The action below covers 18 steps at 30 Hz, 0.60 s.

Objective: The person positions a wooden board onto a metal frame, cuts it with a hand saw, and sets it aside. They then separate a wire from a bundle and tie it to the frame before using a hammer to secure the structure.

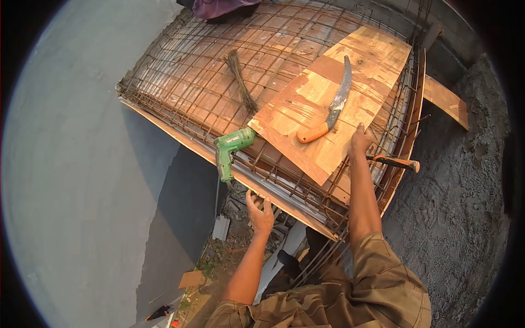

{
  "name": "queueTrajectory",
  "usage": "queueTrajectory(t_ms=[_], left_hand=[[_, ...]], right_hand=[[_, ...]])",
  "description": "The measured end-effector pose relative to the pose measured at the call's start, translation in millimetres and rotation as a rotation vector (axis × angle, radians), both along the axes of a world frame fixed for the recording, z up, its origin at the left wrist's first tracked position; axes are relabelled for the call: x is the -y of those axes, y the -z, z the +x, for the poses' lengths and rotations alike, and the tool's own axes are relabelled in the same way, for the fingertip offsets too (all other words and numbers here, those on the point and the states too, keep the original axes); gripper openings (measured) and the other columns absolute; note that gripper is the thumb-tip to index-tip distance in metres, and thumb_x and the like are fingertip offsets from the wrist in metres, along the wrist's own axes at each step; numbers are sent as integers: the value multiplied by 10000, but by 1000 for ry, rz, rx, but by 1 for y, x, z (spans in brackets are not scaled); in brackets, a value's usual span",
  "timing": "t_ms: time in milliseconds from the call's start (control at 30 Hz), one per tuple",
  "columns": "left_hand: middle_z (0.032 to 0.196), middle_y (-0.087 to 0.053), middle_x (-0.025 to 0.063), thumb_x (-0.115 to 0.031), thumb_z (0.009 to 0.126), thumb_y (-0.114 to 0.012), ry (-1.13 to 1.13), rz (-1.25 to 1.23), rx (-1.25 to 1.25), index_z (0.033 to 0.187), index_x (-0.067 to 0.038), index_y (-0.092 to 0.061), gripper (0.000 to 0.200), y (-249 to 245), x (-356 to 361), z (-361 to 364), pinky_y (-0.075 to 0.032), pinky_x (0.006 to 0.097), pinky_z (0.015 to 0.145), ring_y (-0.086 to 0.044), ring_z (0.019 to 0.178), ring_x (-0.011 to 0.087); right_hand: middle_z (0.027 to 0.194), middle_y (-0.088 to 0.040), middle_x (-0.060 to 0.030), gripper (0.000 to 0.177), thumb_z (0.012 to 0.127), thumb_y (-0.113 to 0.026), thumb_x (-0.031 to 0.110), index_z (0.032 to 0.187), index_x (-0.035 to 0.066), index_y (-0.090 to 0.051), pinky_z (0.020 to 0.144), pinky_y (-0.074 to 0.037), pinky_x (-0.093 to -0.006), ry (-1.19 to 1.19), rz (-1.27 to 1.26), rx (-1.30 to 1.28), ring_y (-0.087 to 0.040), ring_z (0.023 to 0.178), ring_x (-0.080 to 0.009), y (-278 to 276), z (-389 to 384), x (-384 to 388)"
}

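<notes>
My left hand [259, 210] grips the near edge of the plywood formwork [180, 139] from below, fingers curled on the rim. My right hand [360, 140] rests on the near corner of a loose plywood sheet [306, 98] that lies on the rebar mesh [219, 60]; whether it grips the sheet is unclear. A curved pruning saw [333, 106] with an orange handle lies on that sheet, just left of my right hand. A green electric drill [229, 150] hangs over the mesh's near edge, between my hands.
A tool with an orange and black handle [398, 162] sticks out to the right of my right hand. A bundle of tie wire [240, 79] lies on the mesh. Grey wall at left, rough concrete at right, rubble on the ground far below. A person in purple cloth [219, 7] crouches at the far end.
</notes>
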<state>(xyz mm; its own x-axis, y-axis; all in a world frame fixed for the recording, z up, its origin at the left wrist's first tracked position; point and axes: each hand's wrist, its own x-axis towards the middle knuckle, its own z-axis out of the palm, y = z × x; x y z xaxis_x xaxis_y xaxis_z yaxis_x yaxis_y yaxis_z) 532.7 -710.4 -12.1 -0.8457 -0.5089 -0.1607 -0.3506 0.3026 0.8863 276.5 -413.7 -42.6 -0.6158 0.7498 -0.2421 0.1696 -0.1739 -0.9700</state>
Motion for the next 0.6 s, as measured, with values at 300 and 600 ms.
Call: queueTrajectory(t_ms=[300, 600], left_hand=[[1583, -160, 346, -472, 959, -597, -92, -47, 241, 1566, 24, 41, 1011, 30, -5, -32, -222, 507, 1202, -188, 1481, 466], [1496, -340, 371, -239, 993, -532, -222, 17, 268, 1588, -85, 53, 848, 32, -20, -37, -316, 533, 1131, -417, 1334, 512]], right_hand=[[921, -625, -90, 298, 992, -617, 159, 953, -136, -639, 736, -483, -329, -48, 10, -89, -571, 804, -169, 16, -88, -159], [1172, -679, -200, 507, 926, -650, 425, 1272, 55, -649, 992, -475, -401, -521, 891, -221, -625, 1162, -314, -90, -119, 21]])
